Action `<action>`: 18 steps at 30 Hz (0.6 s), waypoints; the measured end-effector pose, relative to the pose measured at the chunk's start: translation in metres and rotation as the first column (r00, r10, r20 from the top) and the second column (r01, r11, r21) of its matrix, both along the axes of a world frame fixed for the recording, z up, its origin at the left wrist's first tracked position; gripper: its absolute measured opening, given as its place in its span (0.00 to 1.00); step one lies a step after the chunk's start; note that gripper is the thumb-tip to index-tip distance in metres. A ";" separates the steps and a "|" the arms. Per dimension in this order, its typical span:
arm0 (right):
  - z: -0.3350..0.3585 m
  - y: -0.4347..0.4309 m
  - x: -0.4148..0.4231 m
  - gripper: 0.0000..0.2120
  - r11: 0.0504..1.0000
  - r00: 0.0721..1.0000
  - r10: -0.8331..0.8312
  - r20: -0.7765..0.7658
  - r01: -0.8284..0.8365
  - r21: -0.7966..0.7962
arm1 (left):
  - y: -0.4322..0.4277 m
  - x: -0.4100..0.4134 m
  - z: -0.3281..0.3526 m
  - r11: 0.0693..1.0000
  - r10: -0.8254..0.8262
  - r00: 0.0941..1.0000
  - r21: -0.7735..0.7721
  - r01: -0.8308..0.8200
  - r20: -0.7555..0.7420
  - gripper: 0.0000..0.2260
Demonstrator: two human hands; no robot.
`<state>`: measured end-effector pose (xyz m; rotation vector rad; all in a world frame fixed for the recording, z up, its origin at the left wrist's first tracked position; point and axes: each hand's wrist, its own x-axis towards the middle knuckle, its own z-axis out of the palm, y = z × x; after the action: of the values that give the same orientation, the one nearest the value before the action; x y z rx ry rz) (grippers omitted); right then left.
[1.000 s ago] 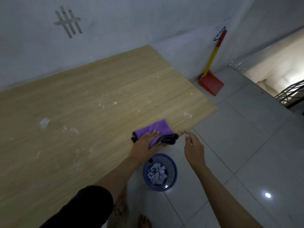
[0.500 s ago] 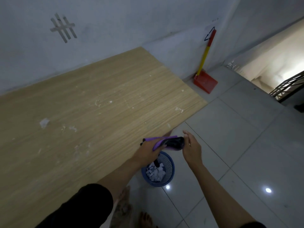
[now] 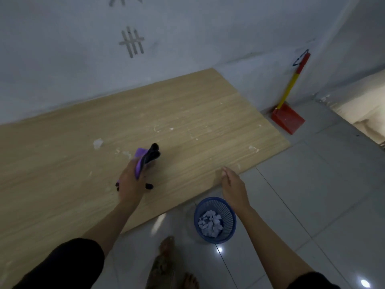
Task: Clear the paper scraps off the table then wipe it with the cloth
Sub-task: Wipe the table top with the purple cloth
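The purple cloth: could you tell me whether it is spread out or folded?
Folded: the cloth is gripped bunched in the left hand, not flat on the table.

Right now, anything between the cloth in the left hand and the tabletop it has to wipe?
Nothing visible. The left hand holds the purple cloth over the wooden table; only small white flecks lie nearby. The right hand is at the edge.

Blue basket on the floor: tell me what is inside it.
The blue basket holds a heap of white paper scraps. The heap covers its bottom and anything beneath.
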<state>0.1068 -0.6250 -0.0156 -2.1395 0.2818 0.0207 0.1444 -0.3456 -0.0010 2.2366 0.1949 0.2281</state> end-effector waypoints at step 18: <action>-0.020 0.151 0.007 0.30 0.935 0.951 0.309 0.018 -0.300 -0.191 | -0.051 -0.043 -0.007 0.930 0.046 0.986 -0.352 -0.101 -0.161 0.17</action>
<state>0.1142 -0.4742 -0.0355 -2.3486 -0.0831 0.1267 0.1017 -0.3966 -0.0075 1.8819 0.3728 0.0567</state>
